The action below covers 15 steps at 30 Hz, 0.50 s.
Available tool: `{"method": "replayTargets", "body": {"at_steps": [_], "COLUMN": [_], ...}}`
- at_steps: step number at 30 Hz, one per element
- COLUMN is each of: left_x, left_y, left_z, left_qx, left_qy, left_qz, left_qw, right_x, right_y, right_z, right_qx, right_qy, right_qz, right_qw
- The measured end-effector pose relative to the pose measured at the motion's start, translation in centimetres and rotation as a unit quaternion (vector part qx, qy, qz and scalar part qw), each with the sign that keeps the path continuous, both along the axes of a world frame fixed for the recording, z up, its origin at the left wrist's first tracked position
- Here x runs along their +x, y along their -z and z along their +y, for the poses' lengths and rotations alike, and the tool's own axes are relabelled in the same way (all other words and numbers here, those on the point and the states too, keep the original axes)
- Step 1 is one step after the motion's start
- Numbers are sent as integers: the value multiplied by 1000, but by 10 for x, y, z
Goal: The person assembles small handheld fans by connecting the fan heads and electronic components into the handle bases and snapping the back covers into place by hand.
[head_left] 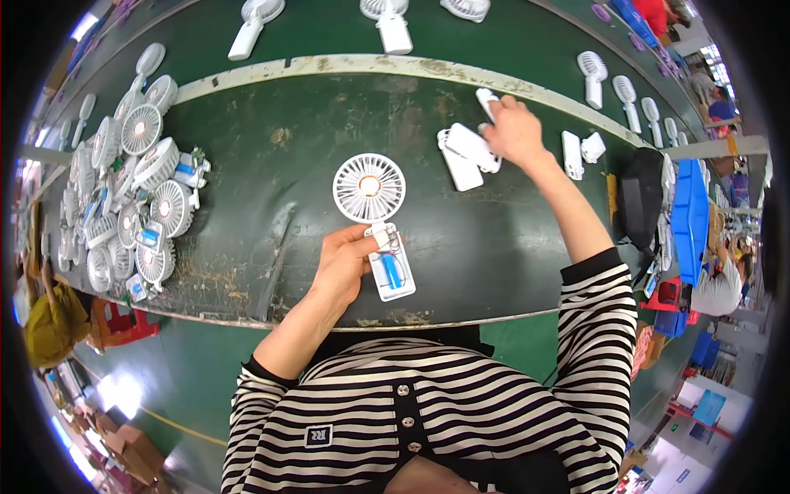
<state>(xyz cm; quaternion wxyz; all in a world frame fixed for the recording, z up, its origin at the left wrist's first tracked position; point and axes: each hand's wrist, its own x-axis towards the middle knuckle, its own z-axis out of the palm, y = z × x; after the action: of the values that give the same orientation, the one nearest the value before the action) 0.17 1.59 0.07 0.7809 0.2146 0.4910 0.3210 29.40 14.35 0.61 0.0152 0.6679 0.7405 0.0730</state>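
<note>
My left hand [340, 262] is closed round the neck of a white handheld fan [369, 188], held upright over the dark green bench. The fan's handle is uncovered and shows a blue battery [391, 270] with thin wires. Farther off and to the right, my right hand [517, 132] is closed on one end of a white handle cover [487, 100]. Just left of and below that hand lie several more white handle covers [462, 165], overlapping. Its fingertips are partly hidden by the hand's back.
A heap of white fans [141, 130], some with batteries showing, fills the bench's left end. White pieces [573, 155] lie to the right, near a black bag [640, 193] and a blue bin [690, 222]. Finished-looking fans [395, 34] lie beyond a pale raised strip [354, 63].
</note>
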Motion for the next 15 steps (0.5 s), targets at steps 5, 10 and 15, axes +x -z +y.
{"method": "replayTargets", "body": {"at_steps": [5, 10, 15], "left_x": [1, 1, 2], "left_y": [3, 1, 4], "left_z": [3, 0, -8], "left_qx": [-17, -6, -28], "left_qy": [-7, -11, -15], "left_qz": [-2, -8, -16], "left_qw": [1000, 1000, 999], "right_x": [13, -6, -51], "right_y": [7, -14, -5], "right_z": [4, -60, -154], "right_qx": [59, 104, -62], "right_qy": [20, -21, 22], "right_qz": [143, 403, 554], "right_qw": [988, 909, 830]}}
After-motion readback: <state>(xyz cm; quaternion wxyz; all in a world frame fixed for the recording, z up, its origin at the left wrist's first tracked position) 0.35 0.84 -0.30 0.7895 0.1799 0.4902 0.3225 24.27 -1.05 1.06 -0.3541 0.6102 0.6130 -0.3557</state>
